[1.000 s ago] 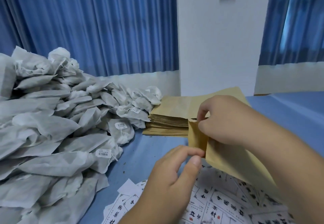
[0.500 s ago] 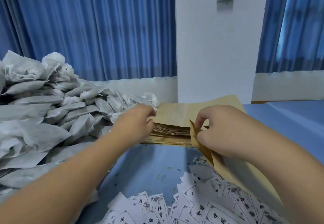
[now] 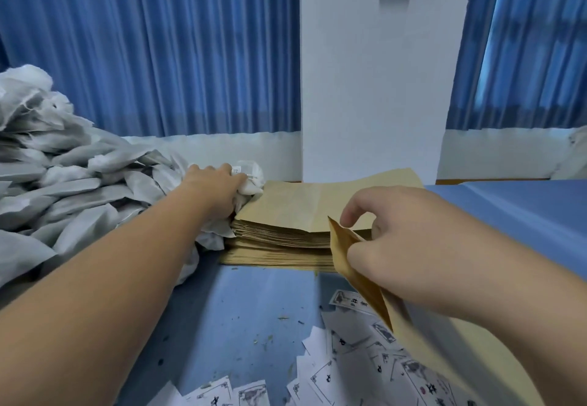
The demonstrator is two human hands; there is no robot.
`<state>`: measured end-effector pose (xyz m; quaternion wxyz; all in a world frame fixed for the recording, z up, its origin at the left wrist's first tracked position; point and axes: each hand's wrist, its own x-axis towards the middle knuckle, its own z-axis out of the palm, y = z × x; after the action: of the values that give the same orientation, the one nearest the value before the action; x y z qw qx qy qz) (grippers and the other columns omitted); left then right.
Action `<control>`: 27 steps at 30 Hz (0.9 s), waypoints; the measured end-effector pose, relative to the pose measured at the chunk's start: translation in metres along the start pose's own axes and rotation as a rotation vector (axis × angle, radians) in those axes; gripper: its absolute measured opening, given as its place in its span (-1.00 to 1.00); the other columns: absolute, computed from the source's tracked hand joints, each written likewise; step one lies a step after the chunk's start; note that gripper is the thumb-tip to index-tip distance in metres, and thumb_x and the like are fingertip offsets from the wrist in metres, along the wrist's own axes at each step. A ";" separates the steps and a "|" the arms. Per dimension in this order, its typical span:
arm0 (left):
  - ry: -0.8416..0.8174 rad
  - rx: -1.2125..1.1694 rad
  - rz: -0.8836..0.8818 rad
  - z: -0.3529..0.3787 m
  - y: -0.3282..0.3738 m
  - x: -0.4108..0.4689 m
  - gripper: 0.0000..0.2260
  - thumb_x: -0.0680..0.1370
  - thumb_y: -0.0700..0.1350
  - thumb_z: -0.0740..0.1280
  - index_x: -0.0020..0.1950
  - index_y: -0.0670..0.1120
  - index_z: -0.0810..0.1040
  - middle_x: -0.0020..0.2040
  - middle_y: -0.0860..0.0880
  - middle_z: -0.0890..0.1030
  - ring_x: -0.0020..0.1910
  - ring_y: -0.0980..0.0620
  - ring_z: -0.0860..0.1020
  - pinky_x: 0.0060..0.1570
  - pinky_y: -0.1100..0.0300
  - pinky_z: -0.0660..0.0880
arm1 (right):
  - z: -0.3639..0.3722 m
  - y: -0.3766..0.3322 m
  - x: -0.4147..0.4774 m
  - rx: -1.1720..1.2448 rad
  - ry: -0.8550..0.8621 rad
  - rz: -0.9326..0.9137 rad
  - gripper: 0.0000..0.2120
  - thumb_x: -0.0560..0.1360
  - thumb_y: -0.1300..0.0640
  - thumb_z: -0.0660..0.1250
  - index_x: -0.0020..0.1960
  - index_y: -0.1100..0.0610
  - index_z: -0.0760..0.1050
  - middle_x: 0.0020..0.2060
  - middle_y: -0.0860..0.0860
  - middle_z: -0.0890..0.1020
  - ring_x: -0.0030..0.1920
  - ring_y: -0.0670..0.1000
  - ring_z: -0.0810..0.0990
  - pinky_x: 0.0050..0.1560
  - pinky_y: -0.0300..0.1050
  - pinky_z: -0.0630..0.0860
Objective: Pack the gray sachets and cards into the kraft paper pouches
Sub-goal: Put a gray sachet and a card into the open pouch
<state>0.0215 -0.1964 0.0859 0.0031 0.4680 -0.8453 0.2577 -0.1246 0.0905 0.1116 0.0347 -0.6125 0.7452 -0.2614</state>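
Kraft paper pouch, flat and tan, is up off the table in the right hand. Thumb and fingers pinch its top edge, index raised, probably to keep the mouth ready. Left hand is out at the heap of gray fabric sachets, fingers curled round one pale sachet just beside the stack of tan pouches. Printed white cards lie loose on the blue table, near the pouch for easy pickup.

Daylight glows through the right curtain; elsewhere even, cool, bright. Soft shadow beneath my left forearm near the table's front edge. Pouch in my right hand smears; sachet under my left hand soft. Frame edges bow.
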 end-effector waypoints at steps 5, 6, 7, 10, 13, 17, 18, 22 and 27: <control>0.061 -0.017 0.047 0.021 0.003 0.007 -0.48 0.58 0.08 0.11 0.52 0.16 0.05 0.42 -0.02 0.32 0.23 -0.11 0.43 0.15 -0.03 0.34 | 0.002 0.001 0.001 -0.007 -0.004 -0.007 -0.76 0.37 0.09 0.22 0.00 -0.15 0.41 -0.38 -0.14 0.45 -0.37 -0.17 0.45 -0.47 -0.27 0.24; 0.064 0.005 0.051 0.025 0.004 0.008 -0.47 0.58 0.07 0.11 0.53 0.16 0.04 0.40 -0.03 0.35 0.23 -0.11 0.43 0.16 -0.02 0.35 | 0.002 0.001 0.001 -0.004 -0.003 -0.011 -0.76 0.37 0.09 0.22 0.00 -0.15 0.41 -0.39 -0.14 0.45 -0.37 -0.16 0.45 -0.47 -0.27 0.24; 0.062 0.023 0.044 0.028 0.005 0.009 -0.48 0.58 0.06 0.11 0.52 0.15 0.06 0.36 -0.04 0.38 0.22 -0.10 0.43 0.16 -0.01 0.35 | 0.003 0.001 0.002 -0.003 -0.004 -0.014 -0.76 0.37 0.09 0.22 0.00 -0.15 0.41 -0.39 -0.14 0.44 -0.37 -0.16 0.45 -0.46 -0.26 0.25; 0.078 0.055 0.014 0.030 0.006 0.014 -0.60 0.59 0.02 0.13 0.43 0.11 0.25 0.26 -0.04 0.41 0.18 -0.08 0.43 0.11 0.01 0.35 | 0.005 0.001 0.003 -0.010 -0.005 -0.021 -0.76 0.37 0.09 0.22 0.00 -0.16 0.41 -0.39 -0.13 0.43 -0.36 -0.16 0.44 -0.45 -0.26 0.25; 0.148 0.110 0.038 0.028 0.002 0.013 -0.68 0.59 0.03 0.14 0.34 0.07 0.36 0.20 -0.03 0.43 0.14 -0.07 0.44 0.07 0.02 0.35 | 0.005 0.003 0.004 -0.022 -0.008 -0.024 -0.76 0.37 0.08 0.22 0.01 -0.16 0.41 -0.38 -0.13 0.43 -0.36 -0.16 0.43 -0.45 -0.28 0.24; 0.281 0.076 0.011 0.016 -0.010 0.001 -0.68 0.59 0.12 0.14 0.28 0.03 0.41 0.12 -0.02 0.50 0.09 -0.05 0.46 0.02 0.05 0.36 | 0.003 0.004 0.004 -0.024 -0.012 -0.024 -0.74 0.37 0.09 0.23 0.03 -0.15 0.43 -0.34 -0.15 0.48 -0.36 -0.18 0.45 -0.45 -0.28 0.25; 0.310 0.034 -0.016 0.010 -0.013 -0.004 -0.69 0.58 0.13 0.15 0.24 0.01 0.44 0.09 -0.02 0.51 0.06 -0.05 0.46 0.00 0.05 0.36 | 0.002 0.004 0.004 -0.026 -0.013 -0.024 -0.73 0.37 0.09 0.23 0.04 -0.14 0.43 -0.34 -0.15 0.47 -0.36 -0.19 0.44 -0.46 -0.28 0.24; 0.530 -0.562 -0.158 -0.022 0.001 -0.044 -0.77 0.50 0.07 0.27 -0.16 -0.09 0.49 -0.20 -0.06 0.56 -0.16 -0.09 0.49 -0.20 0.04 0.44 | -0.001 0.003 0.002 -0.041 -0.051 -0.027 -0.73 0.39 0.11 0.22 0.06 -0.12 0.42 -0.35 -0.15 0.46 -0.37 -0.19 0.42 -0.46 -0.29 0.23; 0.519 -1.724 -0.314 -0.064 0.056 -0.112 -0.85 0.53 -0.04 0.31 -0.19 -0.06 0.57 -0.36 0.09 0.60 -0.40 0.17 0.51 -0.46 0.29 0.37 | -0.004 0.005 0.001 -0.067 -0.161 0.011 -0.71 0.41 0.11 0.24 0.11 -0.06 0.31 -0.30 -0.09 0.52 -0.36 -0.09 0.50 -0.41 -0.19 0.40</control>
<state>0.0252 -0.0563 0.0897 0.5766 0.3404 -0.6444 -0.3692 -0.1303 0.0919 0.1133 0.0754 -0.6281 0.7517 -0.1861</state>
